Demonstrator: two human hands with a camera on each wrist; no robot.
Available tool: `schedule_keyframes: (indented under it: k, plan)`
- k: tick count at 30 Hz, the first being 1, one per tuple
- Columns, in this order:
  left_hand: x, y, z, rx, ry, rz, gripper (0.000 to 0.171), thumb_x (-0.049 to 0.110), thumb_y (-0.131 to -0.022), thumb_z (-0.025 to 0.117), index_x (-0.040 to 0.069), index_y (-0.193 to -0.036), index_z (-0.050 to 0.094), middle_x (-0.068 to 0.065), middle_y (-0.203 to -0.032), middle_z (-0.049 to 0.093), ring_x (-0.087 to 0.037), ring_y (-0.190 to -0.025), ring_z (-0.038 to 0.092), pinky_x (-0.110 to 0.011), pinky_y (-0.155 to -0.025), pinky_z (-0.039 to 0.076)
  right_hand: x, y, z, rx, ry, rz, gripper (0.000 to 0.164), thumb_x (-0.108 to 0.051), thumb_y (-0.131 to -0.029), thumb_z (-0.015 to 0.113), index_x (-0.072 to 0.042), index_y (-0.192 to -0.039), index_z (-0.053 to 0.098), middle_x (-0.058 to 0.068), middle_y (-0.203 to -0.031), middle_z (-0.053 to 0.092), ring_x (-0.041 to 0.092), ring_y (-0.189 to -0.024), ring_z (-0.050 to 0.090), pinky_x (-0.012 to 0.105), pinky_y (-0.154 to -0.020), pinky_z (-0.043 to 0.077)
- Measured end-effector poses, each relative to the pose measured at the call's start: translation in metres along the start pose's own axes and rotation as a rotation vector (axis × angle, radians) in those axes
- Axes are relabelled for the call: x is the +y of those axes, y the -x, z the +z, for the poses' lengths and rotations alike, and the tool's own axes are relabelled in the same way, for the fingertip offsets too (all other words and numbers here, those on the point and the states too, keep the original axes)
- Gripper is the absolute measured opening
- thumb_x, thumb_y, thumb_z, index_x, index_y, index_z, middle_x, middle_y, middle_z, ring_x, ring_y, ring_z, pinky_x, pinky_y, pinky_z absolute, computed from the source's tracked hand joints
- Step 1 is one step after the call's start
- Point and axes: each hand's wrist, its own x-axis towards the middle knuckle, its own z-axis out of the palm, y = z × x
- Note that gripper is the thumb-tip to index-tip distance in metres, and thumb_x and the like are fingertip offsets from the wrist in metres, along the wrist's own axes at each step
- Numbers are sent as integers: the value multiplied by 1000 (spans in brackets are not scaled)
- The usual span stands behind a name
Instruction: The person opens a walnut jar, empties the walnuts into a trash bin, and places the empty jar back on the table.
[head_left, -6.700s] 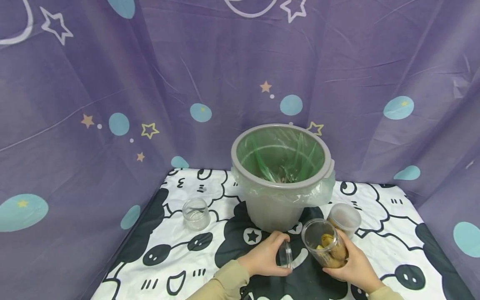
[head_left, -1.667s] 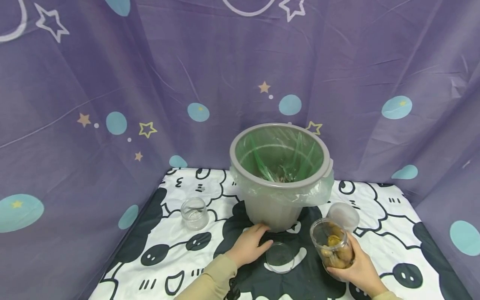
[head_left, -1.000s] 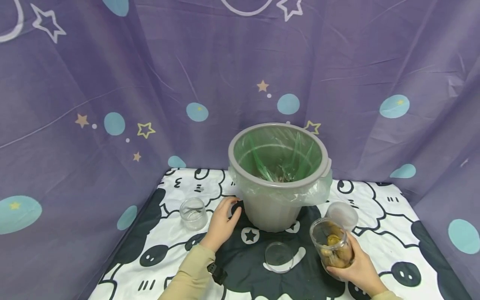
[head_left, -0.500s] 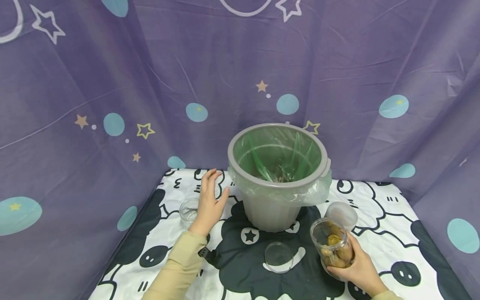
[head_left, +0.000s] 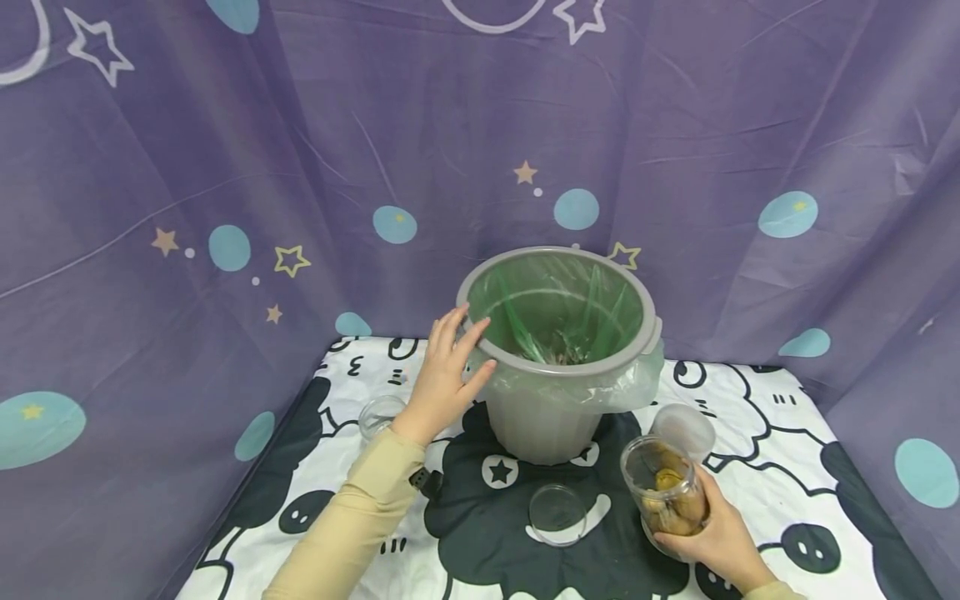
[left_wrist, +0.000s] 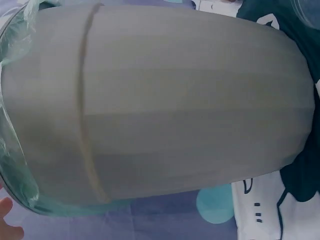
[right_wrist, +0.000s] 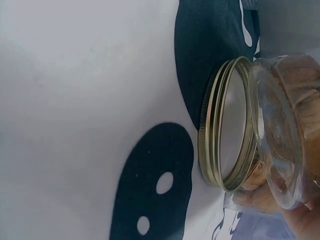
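My left hand [head_left: 441,383] is raised with spread fingers, its fingertips right at the left rim of the grey trash bin [head_left: 543,429]. In the left wrist view the bin wall fills most of the picture, with fingertips [left_wrist: 9,227] at the lower left. My right hand [head_left: 720,542] grips a clear, lidless jar [head_left: 667,508], tilted, holding brownish-yellow rounded pieces [head_left: 669,482]. Below the jar's base, the right wrist view has a gold-edged lid [right_wrist: 225,125] on the cloth. A thin green bag [head_left: 525,292] lines the bin, with dark bits at its bottom.
A clear round lid [head_left: 558,515] lies in front of the bin. Beyond the held jar stands another jar with a translucent top [head_left: 684,429]. A small clear jar [head_left: 378,417] at left is partly hidden by my left arm. Purple curtain [head_left: 420,125] hangs behind.
My left hand earlier held the clear lid; the lid now lies on the cloth. That hand has moved left, then up and right to the bin's rim. The right hand shifted slightly, still gripping the jar.
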Motion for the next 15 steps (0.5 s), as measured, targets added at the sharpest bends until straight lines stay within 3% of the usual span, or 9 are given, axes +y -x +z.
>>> schedule_keyframes:
  k: [8, 15]
  plan:
    - [10, -15, -1, -143, -97, 35, 73, 64, -95, 17, 14, -141, 45, -18, -151, 28, -42, -139, 23, -63, -113, 11, 0, 1, -2, 22, 13, -6, 115, -32, -50, 94, -4, -143, 31, 24, -125, 56, 39, -107, 57, 46, -87, 48]
    - [12, -22, 0, -208, -144, 96, 73, 64, -94, 14, 18, -141, 47, -14, -149, 36, -36, -142, 21, -62, -114, 9, 5, 0, -3, 21, 31, -19, 114, -32, -51, 93, -3, -142, 32, 24, -123, 57, 39, -106, 58, 43, -85, 48]
